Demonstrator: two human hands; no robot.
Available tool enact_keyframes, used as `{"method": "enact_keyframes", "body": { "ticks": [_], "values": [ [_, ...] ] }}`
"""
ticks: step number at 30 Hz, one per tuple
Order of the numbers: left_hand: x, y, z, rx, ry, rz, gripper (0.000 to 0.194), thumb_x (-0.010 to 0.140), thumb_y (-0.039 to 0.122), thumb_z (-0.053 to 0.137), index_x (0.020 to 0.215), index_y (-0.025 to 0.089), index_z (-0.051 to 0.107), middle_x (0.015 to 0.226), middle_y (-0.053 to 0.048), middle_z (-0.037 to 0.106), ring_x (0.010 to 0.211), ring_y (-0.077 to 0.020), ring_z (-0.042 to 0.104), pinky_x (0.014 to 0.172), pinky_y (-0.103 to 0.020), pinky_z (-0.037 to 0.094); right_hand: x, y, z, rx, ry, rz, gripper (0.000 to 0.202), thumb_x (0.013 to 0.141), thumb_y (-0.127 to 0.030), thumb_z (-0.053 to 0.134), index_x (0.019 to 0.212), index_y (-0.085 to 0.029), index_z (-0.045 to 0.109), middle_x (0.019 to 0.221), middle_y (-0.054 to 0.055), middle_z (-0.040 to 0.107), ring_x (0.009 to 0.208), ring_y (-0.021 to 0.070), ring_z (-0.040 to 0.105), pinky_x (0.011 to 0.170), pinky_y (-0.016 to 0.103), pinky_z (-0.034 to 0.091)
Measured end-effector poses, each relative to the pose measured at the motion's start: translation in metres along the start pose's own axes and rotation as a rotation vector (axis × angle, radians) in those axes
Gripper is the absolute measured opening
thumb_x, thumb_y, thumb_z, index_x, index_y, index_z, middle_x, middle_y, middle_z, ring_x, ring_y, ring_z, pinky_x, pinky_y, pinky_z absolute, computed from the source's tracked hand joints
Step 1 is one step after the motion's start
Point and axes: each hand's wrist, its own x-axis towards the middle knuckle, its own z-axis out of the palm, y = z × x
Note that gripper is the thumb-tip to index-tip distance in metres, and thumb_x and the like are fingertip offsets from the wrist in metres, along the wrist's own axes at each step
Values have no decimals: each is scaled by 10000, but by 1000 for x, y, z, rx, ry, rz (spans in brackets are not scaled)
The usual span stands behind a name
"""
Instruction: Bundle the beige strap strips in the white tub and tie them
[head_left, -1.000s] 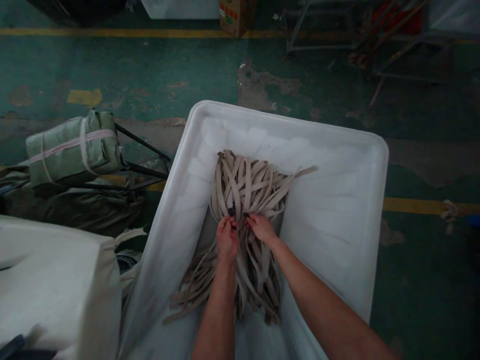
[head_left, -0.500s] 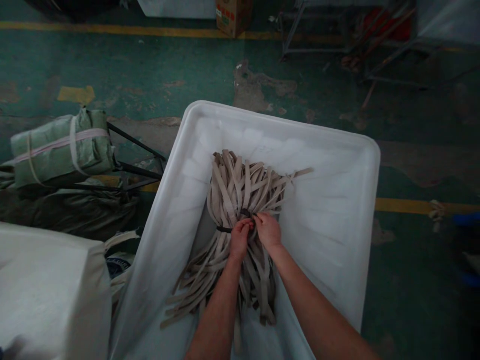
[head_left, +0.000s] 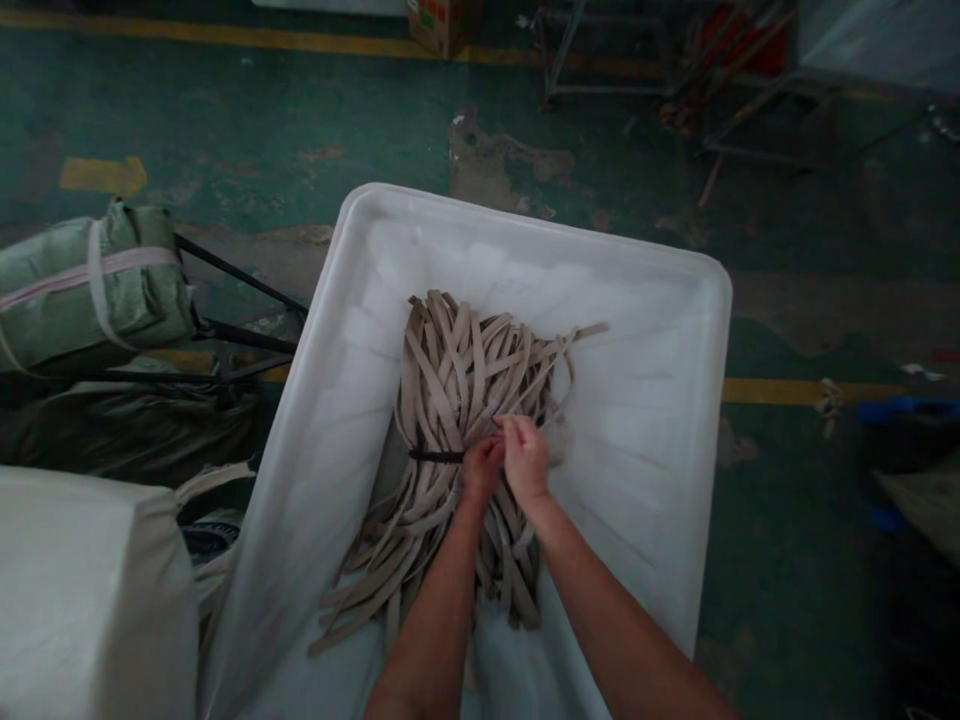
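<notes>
A bundle of long beige fabric strips (head_left: 442, 390) lies in a deep white plastic tub (head_left: 536, 228), its ends fanned out at top and bottom. Around its middle runs a black tie (head_left: 436, 456). My left hand (head_left: 480, 472) is closed at the right end of this tie, fingers pinched on it. Close beside it, touching or nearly so, my right hand (head_left: 526, 460) is also closed in a pinch over the strips. Whatever lies between its fingertips is too small or hidden to tell.
At left, a rolled green sack bundle (head_left: 97, 285) rests by a black metal frame (head_left: 247, 335). A white covered block (head_left: 67, 590) stands at lower left. Beyond the tub are a cardboard box (head_left: 444, 25) and metal stands (head_left: 607, 90) on the green floor.
The dark loose end seen above my hands is no longer visible. My right hand has shifted slightly up against the left. The whole view has moved, so the tub appears further left.
</notes>
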Motion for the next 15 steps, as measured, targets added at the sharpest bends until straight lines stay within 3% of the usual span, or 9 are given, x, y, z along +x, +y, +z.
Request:
{"method": "enact_keyframes", "body": {
  "ticks": [3, 5, 8, 12, 15],
  "values": [
    [6, -2, -9, -166, -75, -51, 292, 820, 344, 564, 878, 141, 766, 839, -73, 750, 812, -215, 667, 810, -330, 528, 18, 38, -17, 106, 330, 291, 603, 911, -549, 242, 1051, -109, 630, 1078, 158, 658, 938, 224, 625, 861, 377, 522],
    [7, -2, -10, -221, -72, -75, 322, 784, 390, 590, 877, 138, 767, 852, -76, 751, 824, -211, 662, 821, -326, 513, 19, 58, -20, 155, 461, 401, 624, 839, -593, 302, 1062, -100, 613, 1142, 185, 644, 1067, 257, 604, 1004, 428, 478],
    [8, -2, -10, -278, -65, -103, 361, 737, 412, 607, 910, 139, 768, 887, -80, 753, 834, -206, 660, 828, -324, 505, 2, 68, -13, 223, 525, 459, 647, 791, -606, 335, 1096, -100, 600, 1212, 195, 628, 1174, 270, 573, 1111, 451, 410],
    [9, -6, -11, -319, -70, -127, 398, 719, 442, 620, 929, 135, 761, 844, -75, 736, 770, -192, 640, 776, -314, 496, -31, 55, -10, 294, 512, 448, 662, 799, -670, 396, 1063, -106, 623, 1088, 163, 671, 1023, 263, 630, 1004, 433, 490],
    [10, -9, -13, -340, -75, -126, 380, 712, 443, 643, 913, 141, 755, 863, -73, 733, 791, -187, 639, 803, -313, 491, -45, 50, -17, 192, 520, 388, 725, 841, -654, 393, 1235, -81, 603, 1286, 177, 619, 1219, 271, 564, 1124, 414, 408]
  ]
}}
